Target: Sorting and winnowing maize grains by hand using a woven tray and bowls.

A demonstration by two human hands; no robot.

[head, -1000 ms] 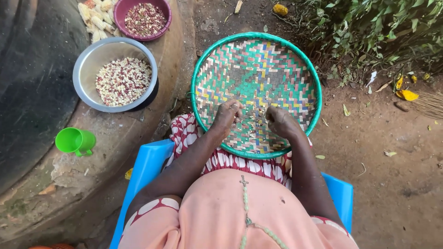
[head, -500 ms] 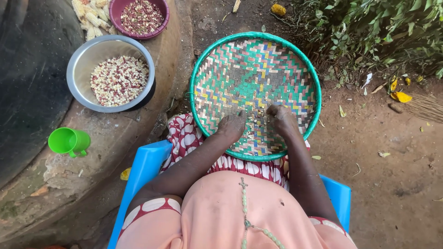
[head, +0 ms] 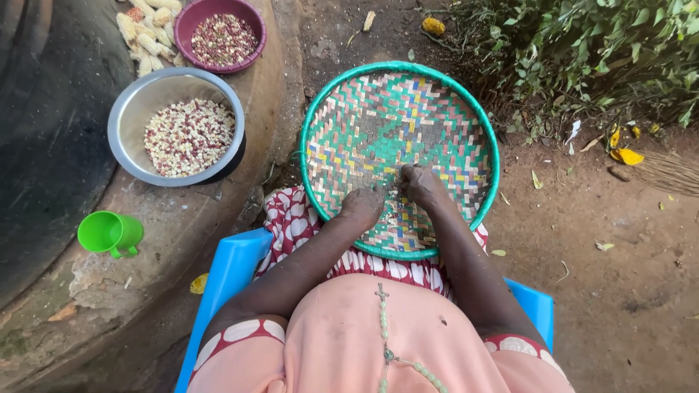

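Note:
A round woven tray (head: 451, 116) with a green rim and a coloured zigzag weave rests on my lap. Both hands lie inside its near part. My left hand (head: 362, 207) is cupped palm down on the weave. My right hand (head: 422, 185) sits beside it, fingers curled toward the left hand. A small heap of pale kernels (head: 391, 217) lies between the two hands, partly hidden by the fingers. Whether either hand grips any kernels cannot be seen.
A steel bowl (head: 127, 113) of red and white kernels stands on the stone ledge at left. Behind it is a maroon bowl (head: 222, 36) of kernels beside several maize cobs (head: 142, 36). A green cup (head: 109, 233) sits nearer. I sit on a blue chair (head: 229, 273). Bushes (head: 590, 51) grow at right.
Both hands have slid closer together and nearer to me across the tray, sweeping the kernels into a small heap between them. The tray stays on my lap.

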